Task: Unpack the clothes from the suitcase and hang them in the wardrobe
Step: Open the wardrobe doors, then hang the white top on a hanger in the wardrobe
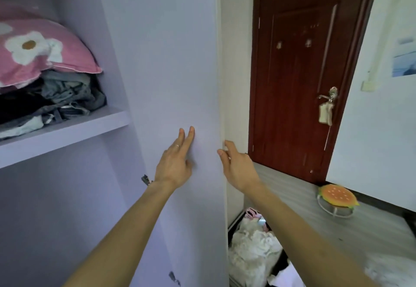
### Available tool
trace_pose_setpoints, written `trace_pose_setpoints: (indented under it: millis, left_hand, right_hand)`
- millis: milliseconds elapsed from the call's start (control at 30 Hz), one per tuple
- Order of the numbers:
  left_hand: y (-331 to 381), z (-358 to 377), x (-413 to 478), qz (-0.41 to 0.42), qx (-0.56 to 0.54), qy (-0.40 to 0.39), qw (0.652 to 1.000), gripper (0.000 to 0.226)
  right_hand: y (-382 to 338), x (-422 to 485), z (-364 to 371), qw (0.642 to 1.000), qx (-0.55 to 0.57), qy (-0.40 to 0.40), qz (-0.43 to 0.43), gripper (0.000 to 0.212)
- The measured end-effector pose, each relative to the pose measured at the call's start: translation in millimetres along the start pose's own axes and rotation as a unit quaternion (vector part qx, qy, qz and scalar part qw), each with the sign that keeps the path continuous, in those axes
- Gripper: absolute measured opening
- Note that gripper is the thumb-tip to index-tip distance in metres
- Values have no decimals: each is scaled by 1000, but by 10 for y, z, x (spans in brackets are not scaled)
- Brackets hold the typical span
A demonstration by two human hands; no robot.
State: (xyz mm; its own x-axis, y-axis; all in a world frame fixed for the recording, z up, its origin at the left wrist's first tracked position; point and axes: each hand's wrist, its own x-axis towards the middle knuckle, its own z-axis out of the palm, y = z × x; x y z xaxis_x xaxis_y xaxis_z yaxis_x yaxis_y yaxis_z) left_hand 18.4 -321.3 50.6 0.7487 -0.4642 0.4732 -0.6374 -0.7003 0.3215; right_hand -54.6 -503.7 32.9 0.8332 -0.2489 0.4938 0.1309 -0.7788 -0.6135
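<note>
The lilac wardrobe door (171,66) stands open in front of me, its inner face towards me. My left hand (175,163) lies flat on that face with straight fingers. My right hand (236,165) is at the door's free edge, its fingertips touching or hooking the edge. Down at the lower right lies the open suitcase (234,223), with white and pink clothes (254,248) in it. Inside the wardrobe a shelf (67,131) carries folded dark clothes (56,100) under a pink flowered pillow (33,50).
A dark red room door (299,73) is shut behind the wardrobe door. A burger-shaped stool (337,196) stands on the grey wood floor (304,208) at the right. A white wall with a poster (405,57) bounds the right side.
</note>
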Motion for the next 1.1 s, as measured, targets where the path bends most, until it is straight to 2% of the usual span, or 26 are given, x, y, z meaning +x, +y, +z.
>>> trace_pose_setpoints:
  millis: [300, 433, 533, 600, 700, 833, 967, 1100]
  left_hand:
    - [-54, -28, 45, 1, 17, -19, 1000, 95]
    - [23, -5, -139, 11, -7, 25, 1000, 81]
    - [118, 321, -465, 50, -63, 39, 996, 72]
    - [203, 661, -754, 87, -91, 21, 992, 68]
    - [381, 1223, -1176, 120, -97, -72, 985, 61]
    - [723, 2038, -1455, 115, -88, -230, 962, 57]
    - [1088, 2844, -1340, 126, -67, -331, 933, 56]
    - [1478, 3833, -999, 112, -48, -398, 909, 54]
  right_hand:
    - [118, -9, 70, 1000, 18, 19, 16, 38]
    - [160, -260, 41, 999, 23, -11, 31, 44]
    - [395, -681, 63, 998, 30, 2, 52, 49]
    - [667, -1056, 91, 996, 25, 1, 83, 51]
    - [1130, -1677, 113, 986, -22, -19, 164, 52]
    - [1851, -2421, -21, 953, -70, -110, 273, 51]
    - [2584, -2743, -283, 916, -148, -186, 324, 49]
    - [3499, -2726, -552, 883, -174, -223, 375, 48]
